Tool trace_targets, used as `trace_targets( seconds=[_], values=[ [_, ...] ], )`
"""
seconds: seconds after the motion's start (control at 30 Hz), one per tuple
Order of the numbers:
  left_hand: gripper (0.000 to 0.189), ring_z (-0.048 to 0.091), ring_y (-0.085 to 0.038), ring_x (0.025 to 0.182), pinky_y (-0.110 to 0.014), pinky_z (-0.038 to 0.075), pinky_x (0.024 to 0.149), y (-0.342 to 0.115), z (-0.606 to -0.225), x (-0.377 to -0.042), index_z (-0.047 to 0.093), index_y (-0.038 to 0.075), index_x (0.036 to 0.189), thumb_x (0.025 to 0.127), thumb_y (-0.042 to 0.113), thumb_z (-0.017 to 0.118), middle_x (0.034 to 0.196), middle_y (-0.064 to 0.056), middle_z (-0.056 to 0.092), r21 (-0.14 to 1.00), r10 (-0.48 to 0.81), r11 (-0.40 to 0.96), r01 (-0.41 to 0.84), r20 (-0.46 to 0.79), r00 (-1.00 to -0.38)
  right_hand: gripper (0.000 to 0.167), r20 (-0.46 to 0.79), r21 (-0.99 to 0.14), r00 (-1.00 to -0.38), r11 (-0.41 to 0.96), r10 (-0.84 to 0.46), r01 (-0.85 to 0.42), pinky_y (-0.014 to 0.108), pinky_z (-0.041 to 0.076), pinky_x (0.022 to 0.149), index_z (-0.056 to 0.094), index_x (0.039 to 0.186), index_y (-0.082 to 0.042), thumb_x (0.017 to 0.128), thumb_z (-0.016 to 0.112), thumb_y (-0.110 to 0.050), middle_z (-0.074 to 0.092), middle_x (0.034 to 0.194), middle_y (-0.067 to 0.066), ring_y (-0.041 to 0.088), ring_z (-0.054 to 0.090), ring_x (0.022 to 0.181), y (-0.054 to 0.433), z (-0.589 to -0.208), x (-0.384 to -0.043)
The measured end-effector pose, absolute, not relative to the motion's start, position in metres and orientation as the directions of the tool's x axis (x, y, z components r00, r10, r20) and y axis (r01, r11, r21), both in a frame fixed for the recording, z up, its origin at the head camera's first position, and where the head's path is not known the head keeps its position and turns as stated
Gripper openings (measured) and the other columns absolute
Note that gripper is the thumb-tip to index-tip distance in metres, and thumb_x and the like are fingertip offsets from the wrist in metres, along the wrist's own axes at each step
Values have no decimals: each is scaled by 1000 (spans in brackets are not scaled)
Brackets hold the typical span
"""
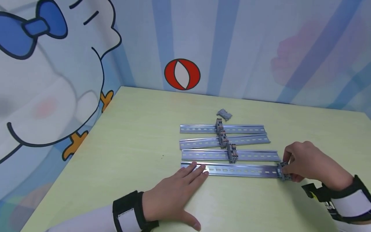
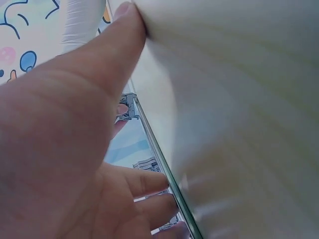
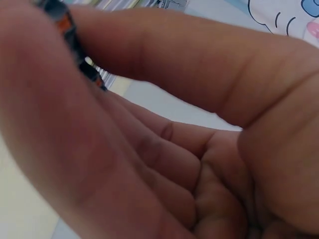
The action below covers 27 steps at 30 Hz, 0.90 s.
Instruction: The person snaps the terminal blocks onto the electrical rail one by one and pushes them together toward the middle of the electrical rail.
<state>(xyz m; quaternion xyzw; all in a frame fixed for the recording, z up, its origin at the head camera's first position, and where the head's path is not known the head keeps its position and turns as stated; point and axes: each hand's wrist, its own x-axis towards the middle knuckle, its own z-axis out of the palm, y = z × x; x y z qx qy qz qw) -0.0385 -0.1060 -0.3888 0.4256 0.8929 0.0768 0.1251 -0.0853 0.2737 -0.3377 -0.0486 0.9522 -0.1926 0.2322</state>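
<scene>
Four slotted metal DIN rails lie in a stack of rows on the table. My left hand [image 1: 176, 193] is spread flat, its fingertips resting on the left end of the nearest rail [image 1: 240, 169]. At that rail's right end, my right hand [image 1: 308, 161] pinches a grey terminal block [image 1: 284, 170] between thumb and fingers. In the right wrist view the block [image 3: 75, 45] shows only as a dark edge with orange spots. Grey terminal blocks [image 1: 232, 153] sit across the middle of the other three rails.
Behind the farthest rail [image 1: 200, 129] lies a loose grey piece [image 1: 224, 114]. The pale yellow table [image 1: 139, 129] meets a printed wall [image 1: 246, 48] at the back and left.
</scene>
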Motion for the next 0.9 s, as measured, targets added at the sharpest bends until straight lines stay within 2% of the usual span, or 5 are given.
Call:
trace_targets(
  seconds=[0.37, 0.53, 0.77, 0.9],
  values=[
    [120, 6, -26, 151, -41, 22, 117, -105, -389, -38, 14, 14, 158, 69, 86, 52, 164, -4, 8, 214, 787, 616, 758, -163, -594, 12, -387, -362, -902, 931, -190, -41, 32, 53, 56, 62, 83, -2, 81, 72, -8, 64, 63, 0, 14, 63, 52, 272, -344, -90],
    [120, 5, -27, 150, -42, 22, 117, -106, -388, -38, 14, 13, 158, 70, 85, 52, 164, -5, 8, 209, 788, 615, 760, -157, -595, 13, -411, -389, -890, 921, -197, -24, 31, 53, 56, 63, 86, 0, 81, 72, -8, 66, 66, 1, 15, 64, 54, 273, -345, -94],
    [120, 6, -27, 150, -42, 21, 118, -105, -388, -36, 15, 13, 157, 69, 85, 54, 164, -4, 10, 219, 785, 619, 754, -159, -599, 24, -469, -455, -860, 890, -199, 42, 31, 56, 59, 68, 96, 2, 85, 73, -18, 70, 77, 1, 17, 68, 62, 282, -342, -96],
    [120, 7, -27, 150, -41, 21, 118, -105, -388, -36, 15, 13, 157, 69, 85, 53, 164, -5, 10, 212, 787, 617, 758, -154, -597, 40, -519, -543, -821, 834, -240, 99, 32, 59, 64, 65, 111, 8, 86, 74, -22, 73, 85, 6, 20, 71, 72, 294, -339, -96]
  ],
)
